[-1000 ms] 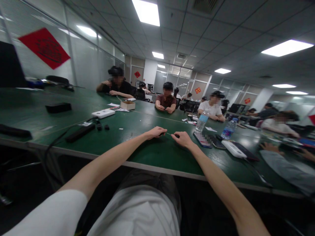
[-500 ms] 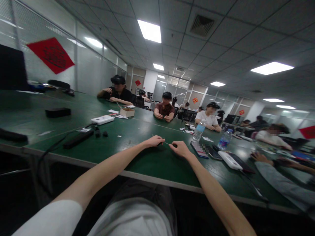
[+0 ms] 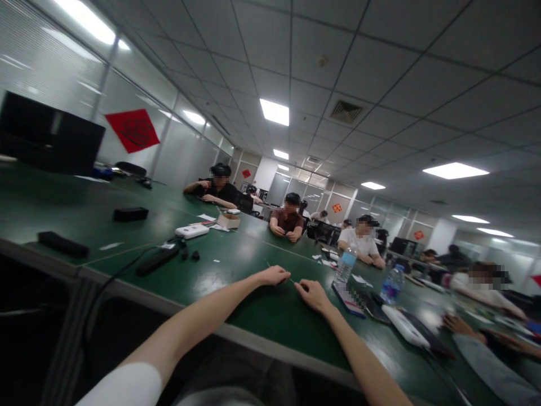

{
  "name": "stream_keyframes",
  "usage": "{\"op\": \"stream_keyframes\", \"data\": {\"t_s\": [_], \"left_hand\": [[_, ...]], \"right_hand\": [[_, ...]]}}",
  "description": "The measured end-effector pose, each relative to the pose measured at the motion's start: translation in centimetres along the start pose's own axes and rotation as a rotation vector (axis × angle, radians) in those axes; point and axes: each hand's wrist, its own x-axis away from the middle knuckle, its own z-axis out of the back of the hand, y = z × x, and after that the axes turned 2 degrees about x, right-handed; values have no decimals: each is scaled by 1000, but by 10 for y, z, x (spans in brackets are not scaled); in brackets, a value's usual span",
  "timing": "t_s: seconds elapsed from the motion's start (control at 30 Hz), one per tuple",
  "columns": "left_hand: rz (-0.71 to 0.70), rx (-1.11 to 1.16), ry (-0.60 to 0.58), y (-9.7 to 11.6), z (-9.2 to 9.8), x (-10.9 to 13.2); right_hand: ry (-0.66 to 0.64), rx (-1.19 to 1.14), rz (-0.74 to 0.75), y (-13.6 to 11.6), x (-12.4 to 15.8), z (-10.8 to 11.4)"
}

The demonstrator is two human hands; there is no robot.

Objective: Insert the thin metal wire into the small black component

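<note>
Above the green table (image 3: 253,307), my left hand (image 3: 274,275) is closed in a pinch around a thin, stick-like thing (image 3: 292,281). One end of it pokes out behind the left fingers and a short stretch spans the small gap between my hands. The fingers of my right hand (image 3: 310,293) are curled, with thumb and fingertip closed at the other end of the thin thing. Its exact kind is too small to make out. Beside my right hand lies a flat booklet-like item (image 3: 349,299), with a water bottle (image 3: 345,265) standing just behind it.
At right stand a second bottle (image 3: 392,283) and a white power strip (image 3: 404,326). Leftward lie a black bar (image 3: 158,260) with cables, another white power strip (image 3: 192,231) and a small box (image 3: 229,220). Co-workers sit across the table; a grey sleeve (image 3: 486,361) reaches in at right.
My view has tilted up and turned slightly left, so everything sits lower in the picture. My hands keep nearly the same pose around the thin thing.
</note>
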Motion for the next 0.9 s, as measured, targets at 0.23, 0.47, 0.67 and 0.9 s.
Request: {"op": "stream_keyframes", "data": {"t_s": [0.23, 0.47, 0.67, 0.9], "left_hand": [[-1, 88, -71, -5, -4, -3], [-17, 116, -74, -4, -7, -3], [-26, 109, -89, -3, -5, -1], [-55, 122, -135, -4, -4, 0]], "right_hand": [[37, 51, -59, -4, 2, -5], [-48, 172, -162, -10, 0, -5], [-147, 248, -185, -10, -12, -3], [-109, 295, -140, -10, -10, 0]]}}
